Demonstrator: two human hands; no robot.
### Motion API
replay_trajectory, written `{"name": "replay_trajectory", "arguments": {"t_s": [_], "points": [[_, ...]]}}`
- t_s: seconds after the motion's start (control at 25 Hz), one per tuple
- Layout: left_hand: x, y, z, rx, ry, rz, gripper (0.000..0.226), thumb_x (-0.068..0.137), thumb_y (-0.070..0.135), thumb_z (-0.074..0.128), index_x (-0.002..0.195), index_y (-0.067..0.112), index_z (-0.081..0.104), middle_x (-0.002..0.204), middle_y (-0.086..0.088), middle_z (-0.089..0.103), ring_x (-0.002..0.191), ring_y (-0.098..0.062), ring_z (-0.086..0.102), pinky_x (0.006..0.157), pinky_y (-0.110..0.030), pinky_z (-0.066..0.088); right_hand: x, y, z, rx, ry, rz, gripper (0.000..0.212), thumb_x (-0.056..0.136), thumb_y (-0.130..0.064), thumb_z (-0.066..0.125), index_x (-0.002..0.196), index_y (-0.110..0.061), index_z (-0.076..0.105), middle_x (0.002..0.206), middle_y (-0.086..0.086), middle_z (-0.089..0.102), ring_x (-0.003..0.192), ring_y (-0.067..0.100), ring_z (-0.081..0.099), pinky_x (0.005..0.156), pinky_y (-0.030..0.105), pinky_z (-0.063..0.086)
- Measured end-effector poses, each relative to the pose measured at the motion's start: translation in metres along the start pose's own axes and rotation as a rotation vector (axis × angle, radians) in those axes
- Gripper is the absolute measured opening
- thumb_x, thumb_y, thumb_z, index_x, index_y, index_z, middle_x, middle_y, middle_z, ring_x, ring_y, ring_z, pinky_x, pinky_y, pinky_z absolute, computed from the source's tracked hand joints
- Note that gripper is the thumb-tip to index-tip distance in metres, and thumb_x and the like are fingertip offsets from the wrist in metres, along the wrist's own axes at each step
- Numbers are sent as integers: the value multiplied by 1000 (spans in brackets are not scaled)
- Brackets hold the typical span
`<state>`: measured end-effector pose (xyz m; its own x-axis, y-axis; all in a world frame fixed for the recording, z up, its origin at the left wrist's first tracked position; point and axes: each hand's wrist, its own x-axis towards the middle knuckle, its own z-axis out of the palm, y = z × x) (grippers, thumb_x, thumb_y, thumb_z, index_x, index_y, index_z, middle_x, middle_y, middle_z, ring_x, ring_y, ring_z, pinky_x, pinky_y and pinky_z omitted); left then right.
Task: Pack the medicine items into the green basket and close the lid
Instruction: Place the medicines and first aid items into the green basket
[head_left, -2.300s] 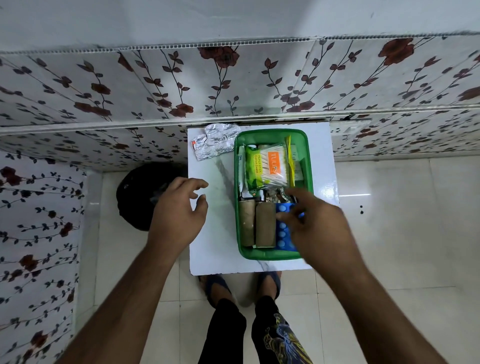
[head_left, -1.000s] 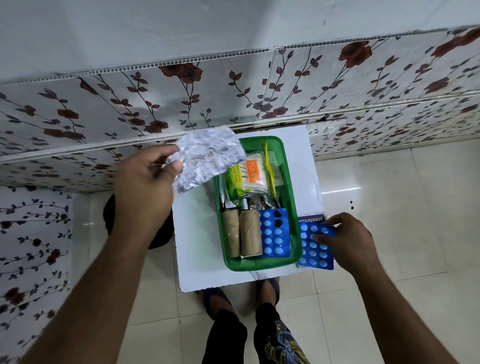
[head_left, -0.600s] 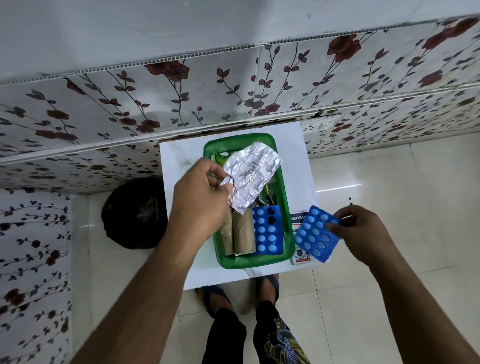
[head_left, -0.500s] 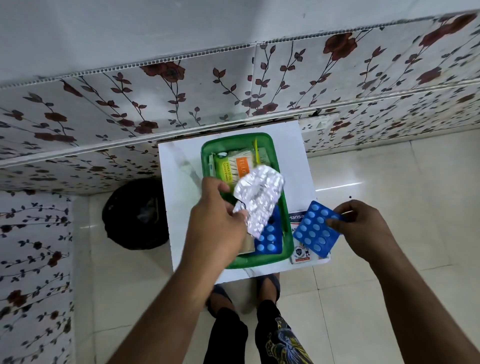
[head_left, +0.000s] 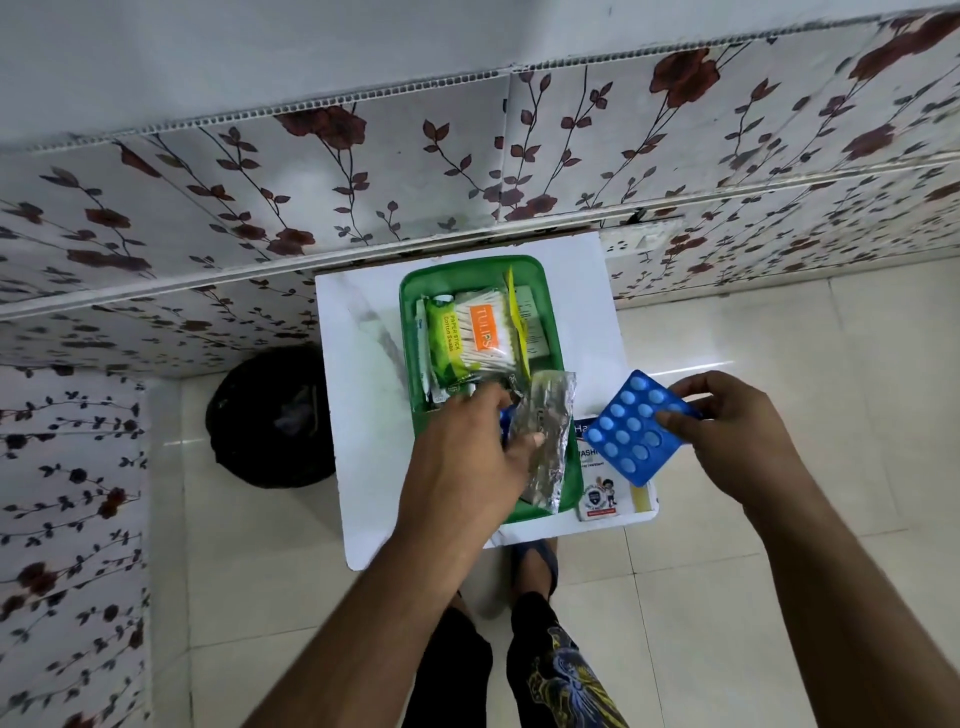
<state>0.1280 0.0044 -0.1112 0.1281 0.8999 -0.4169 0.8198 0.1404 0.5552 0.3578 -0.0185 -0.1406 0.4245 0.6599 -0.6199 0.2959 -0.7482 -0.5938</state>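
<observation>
Head view: white table (head_left: 363, 415) carrying green basket (head_left: 410, 291), cotton swab pack (head_left: 470, 338) inside. Left hand (head_left: 467, 462) clamped on silver foil strip (head_left: 545, 441) over basket. Right hand (head_left: 727, 431) pinching blue blister pack (head_left: 634, 431) beside basket, above plaster box (head_left: 600, 499).

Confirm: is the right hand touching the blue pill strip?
Touching. The head view shows the right hand pinching the blue pill strip at its right edge, thumb lying across its face, held above the table.

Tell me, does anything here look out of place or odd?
Slightly. The silver foil strip in the left hand looks crumpled, and a small plaster box lies outside the green basket, near the table's front edge.
</observation>
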Motion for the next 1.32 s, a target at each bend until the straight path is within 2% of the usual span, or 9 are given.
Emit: {"name": "replay_trajectory", "arguments": {"t_s": [0.12, 0.56, 0.72, 0.84, 1.0, 1.08, 1.16, 1.24, 1.32], "points": [[6, 1, 5, -82, -29, 9, 55, 83, 49, 66, 131, 26, 53, 124, 3, 52, 109, -14, 56, 90, -34, 50, -1, -1, -1, -4, 1, 1, 17, 86, -12, 70, 102, -14, 63, 96, 12, 68, 82, 22, 62, 55, 28, 42], [19, 14, 9, -62, -81, -63, 60, 82, 45, 69, 127, 26, 34, 117, 5, 59, 87, -13, 58, 66, -26, 42, -2, -6, -1, -6, 22, 15, 20, 88, -14, 70, 106, -15, 62, 105, 11, 67, 97, 27, 64, 56, 26, 44], [14, 15, 15, 127, 60, -28, 46, 82, 46, 60, 118, 20, 45, 102, 0, 63, 79, -19, 62, 62, -31, 50, -3, -9, -2, 7, 29, 5, 20, 88, -16, 69, 106, -18, 62, 105, 12, 68, 91, 25, 63, 58, 30, 46], [16, 16, 23, 190, 76, -33, 37, 85, 40, 58, 112, 14, 57, 104, -4, 64, 81, -21, 61, 62, -29, 43, -9, -17, -8, -23, 109, -52, 15, 90, -18, 65, 104, -25, 65, 100, 10, 69, 86, 25, 64, 67, 40, 54], [17, 13, 4, -128, 95, -41, 18, 89, 31, 61, 101, 18, 67, 101, 4, 68, 73, -12, 63, 62, -27, 51, -33, -49, -12, 33, 213, -236, 18, 90, -17, 63, 93, -35, 67, 84, -11, 64, 79, 18, 66, 62, 34, 53], [15, -2, -23, -367, 235, -89, 6, 90, 22, 62, 91, 23, 68, 89, 12, 69, 59, -11, 63, 55, -20, 48, -45, -66, -6, 74, 125, -303, 24, 89, -15, 65, 87, -39, 67, 83, -14, 64, 73, 13, 65, 58, 30, 52], [14, -24, -47, -450, 398, -144, 14, 90, 16, 61, 82, 26, 66, 81, 13, 68, 56, -17, 63, 52, -18, 48, -53, -79, 13, 39, -66, -324, 26, 88, -14, 67, 88, -40, 70, 84, -13, 65, 69, 11, 65, 58, 26, 50], [14, -46, -57, -476, 460, -204, 17, 88, 14, 61, 79, 28, 65, 79, 10, 68, 58, -19, 63, 63, -30, 55, -54, -84, 38, -139, -188, -339, 22, 87, -16, 67, 97, -36, 73, 92, -10, 69, 78, 14, 65, 66, 27, 51], [15, -59, -55, -475, 446, -243, 14, 88, 15, 61, 81, 25, 67, 80, 8, 69, 60, -18, 63, 68, -38, 57, -52, -84, 61, -486, -160, -428, 24, 88, -22, 64, 109, -30, 72, 107, -5, 70, 94, 21, 64, 77, 31, 52]]}}
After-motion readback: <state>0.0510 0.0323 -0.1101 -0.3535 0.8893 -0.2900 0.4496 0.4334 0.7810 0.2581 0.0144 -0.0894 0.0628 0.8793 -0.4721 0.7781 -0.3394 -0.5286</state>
